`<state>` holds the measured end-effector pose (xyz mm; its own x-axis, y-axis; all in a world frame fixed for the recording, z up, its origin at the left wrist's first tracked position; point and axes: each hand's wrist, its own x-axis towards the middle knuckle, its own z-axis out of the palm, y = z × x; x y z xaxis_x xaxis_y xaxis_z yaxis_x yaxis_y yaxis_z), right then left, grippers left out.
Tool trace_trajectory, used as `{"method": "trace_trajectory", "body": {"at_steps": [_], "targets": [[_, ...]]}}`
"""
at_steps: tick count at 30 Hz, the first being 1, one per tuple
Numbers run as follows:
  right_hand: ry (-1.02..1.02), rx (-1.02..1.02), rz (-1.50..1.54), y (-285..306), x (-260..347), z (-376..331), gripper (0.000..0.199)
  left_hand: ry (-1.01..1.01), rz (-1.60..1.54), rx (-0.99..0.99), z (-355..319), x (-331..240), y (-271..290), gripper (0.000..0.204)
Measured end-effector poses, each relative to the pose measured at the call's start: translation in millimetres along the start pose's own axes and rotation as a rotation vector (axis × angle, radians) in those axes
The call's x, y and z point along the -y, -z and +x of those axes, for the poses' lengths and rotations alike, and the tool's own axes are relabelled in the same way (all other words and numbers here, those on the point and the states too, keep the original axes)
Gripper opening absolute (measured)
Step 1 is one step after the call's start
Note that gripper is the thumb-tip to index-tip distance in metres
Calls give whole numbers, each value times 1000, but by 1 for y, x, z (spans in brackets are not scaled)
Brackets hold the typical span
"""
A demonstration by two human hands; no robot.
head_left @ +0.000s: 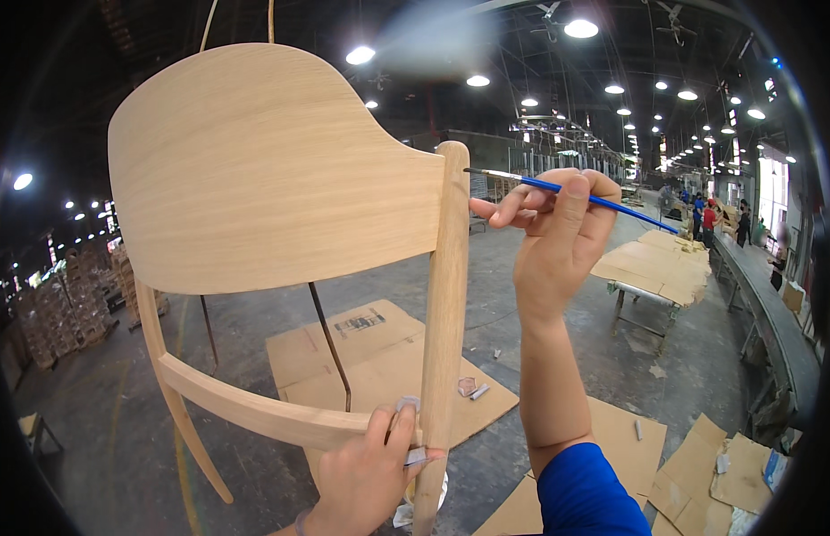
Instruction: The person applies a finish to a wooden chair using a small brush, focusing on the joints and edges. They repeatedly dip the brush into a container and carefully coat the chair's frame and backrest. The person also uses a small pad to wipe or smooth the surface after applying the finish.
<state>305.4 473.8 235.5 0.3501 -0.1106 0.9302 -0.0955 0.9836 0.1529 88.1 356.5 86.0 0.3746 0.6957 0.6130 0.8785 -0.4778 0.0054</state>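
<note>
A pale wooden chair frame (281,170) with a broad curved backrest hangs upright in front of me. My right hand (567,223) pinches a slim paintbrush (603,204) with a blue handle. The brush's dark tip is at the upper right post (453,205), by the backrest's end; I cannot tell whether it touches. Lower down, my left hand (366,478) is closed around the frame where the lower rail (263,406) meets that post. A small greyish folded piece (416,456) shows between its fingers; its kind is unclear.
Flattened cardboard sheets (370,326) lie on the concrete floor, with small grey scraps (480,391) on them. To the right stand a cardboard-topped table (656,265) and a long bench (763,277). Several people (708,219) are far off; stacked goods (67,304) stand at left.
</note>
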Motion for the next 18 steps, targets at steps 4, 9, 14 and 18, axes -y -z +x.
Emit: {"method": "trace_trajectory", "body": {"at_steps": [4,9,14,18], "targets": [[37,36,-15,-3,-1,2,17,3,-8,13,-1,0,3,59],[102,79,-56,-6,-2,5,15,4,-42,20,-1,3,5,58],[82,118,-22,-5,0,7,12,2,-61,6,-2,2,5,58],[79,105,-62,-6,0,0,13,-44,26,-29,-4,4,2,62]]}}
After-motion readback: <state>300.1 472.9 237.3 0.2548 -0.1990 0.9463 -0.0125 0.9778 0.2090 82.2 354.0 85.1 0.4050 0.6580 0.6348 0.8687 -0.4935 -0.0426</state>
